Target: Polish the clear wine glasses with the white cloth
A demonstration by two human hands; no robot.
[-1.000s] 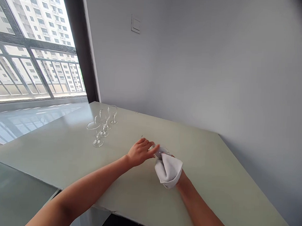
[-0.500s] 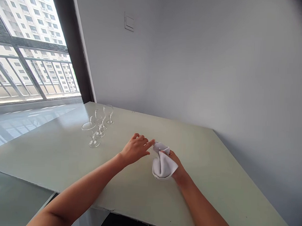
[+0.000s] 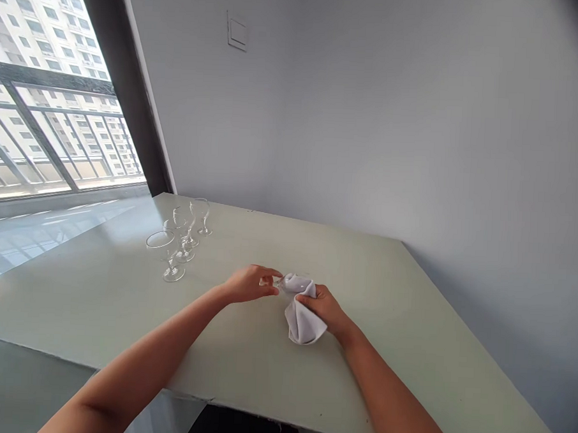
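My right hand is closed round a white cloth, and one end of the cloth hangs down over the table. A clear stemmed glass lies sideways between my hands, its bowl largely covered by the cloth. At the foot and stem end of this glass, the thumb and fingers of my left hand are curled round it. How firmly they press is hard to see.
Several clear stemmed glasses stand upright in a cluster on the left of the pale table. Grey walls rise behind and to the right. A window is at the left, and the table's front edge runs below my forearms.
My left hand has gone from outstretched fingers above the glass to curled fingers round its stem end. My right hand and the cloth have shifted slightly left, and the view has turned a little.
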